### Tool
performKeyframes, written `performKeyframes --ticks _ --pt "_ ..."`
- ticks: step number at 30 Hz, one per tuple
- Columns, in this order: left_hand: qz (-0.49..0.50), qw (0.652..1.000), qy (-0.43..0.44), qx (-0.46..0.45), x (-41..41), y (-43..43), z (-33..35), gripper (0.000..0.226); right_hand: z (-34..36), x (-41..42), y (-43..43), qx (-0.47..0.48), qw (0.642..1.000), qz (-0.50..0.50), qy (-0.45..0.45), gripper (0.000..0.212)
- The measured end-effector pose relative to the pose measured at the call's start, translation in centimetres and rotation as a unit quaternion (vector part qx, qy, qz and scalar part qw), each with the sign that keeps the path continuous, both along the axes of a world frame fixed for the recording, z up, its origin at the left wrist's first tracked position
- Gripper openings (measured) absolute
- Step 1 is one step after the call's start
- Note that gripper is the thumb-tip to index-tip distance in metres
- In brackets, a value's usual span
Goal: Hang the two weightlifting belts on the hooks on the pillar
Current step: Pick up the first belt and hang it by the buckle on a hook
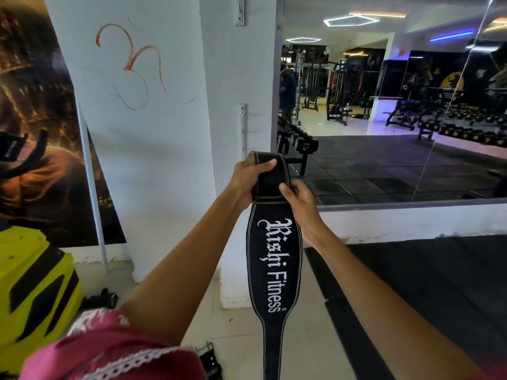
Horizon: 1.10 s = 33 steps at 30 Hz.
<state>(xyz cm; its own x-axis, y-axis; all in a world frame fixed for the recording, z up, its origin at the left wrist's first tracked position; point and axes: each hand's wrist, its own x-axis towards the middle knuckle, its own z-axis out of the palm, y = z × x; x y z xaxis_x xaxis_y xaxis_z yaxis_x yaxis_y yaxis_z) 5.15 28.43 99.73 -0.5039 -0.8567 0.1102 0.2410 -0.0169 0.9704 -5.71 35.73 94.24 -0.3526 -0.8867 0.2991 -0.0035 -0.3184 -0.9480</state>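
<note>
A black weightlifting belt (274,259) with white stitching and white lettering hangs straight down in front of me. My left hand (248,179) grips its folded top end from the left, and my right hand (299,198) holds the same end from the right. Just above and behind my hands, a white hook strip (242,130) is fixed to the edge of the white pillar (153,149). A second hook strip (239,10) sits higher on the pillar. A second black belt (210,362) with a metal buckle lies on the floor near my left elbow, partly hidden.
A large wall mirror (384,105) to the right reflects gym machines and dumbbell racks. A yellow and black object (33,286) stands at the lower left below a dark poster (35,105). Black rubber flooring (411,283) runs along the right.
</note>
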Motion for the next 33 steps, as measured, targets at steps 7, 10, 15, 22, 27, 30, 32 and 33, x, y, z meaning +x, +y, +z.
performKeyframes --ticks 7,10,15,22,27,30,32,33 --pt "0.004 0.998 0.062 0.027 0.5 -0.5 -0.4 0.034 -7.9 -3.7 3.2 0.087 0.993 -0.012 0.079 0.007" --pt "-0.009 0.998 0.055 -0.003 0.6 0.2 -0.5 0.027 -12.0 -4.9 4.2 0.235 0.953 0.008 0.191 0.032" --pt "-0.039 0.997 0.029 -0.060 1.0 0.0 -1.8 0.018 -6.7 -4.1 3.2 0.226 0.969 0.043 0.092 0.045" --pt "-0.077 0.991 -0.058 -0.089 1.2 1.4 -6.6 0.022 3.2 -2.9 -2.6 0.072 0.982 0.051 -0.167 0.029" --pt "0.008 0.998 -0.050 -0.044 1.1 0.9 -5.0 0.018 1.2 -2.1 -3.5 0.026 0.984 0.022 -0.175 0.015" --pt "0.051 0.995 -0.032 -0.084 1.5 -0.2 -3.2 0.006 1.2 -1.3 -3.5 0.003 0.993 0.031 -0.118 0.016" --pt "0.056 0.990 -0.043 -0.120 1.4 -0.2 -3.3 0.008 2.2 -1.1 -3.8 -0.004 0.993 0.034 -0.111 0.032" --pt "0.060 0.989 -0.040 -0.127 1.3 -0.1 -3.6 0.010 2.7 -1.1 -4.0 -0.004 0.994 0.031 -0.106 0.038"
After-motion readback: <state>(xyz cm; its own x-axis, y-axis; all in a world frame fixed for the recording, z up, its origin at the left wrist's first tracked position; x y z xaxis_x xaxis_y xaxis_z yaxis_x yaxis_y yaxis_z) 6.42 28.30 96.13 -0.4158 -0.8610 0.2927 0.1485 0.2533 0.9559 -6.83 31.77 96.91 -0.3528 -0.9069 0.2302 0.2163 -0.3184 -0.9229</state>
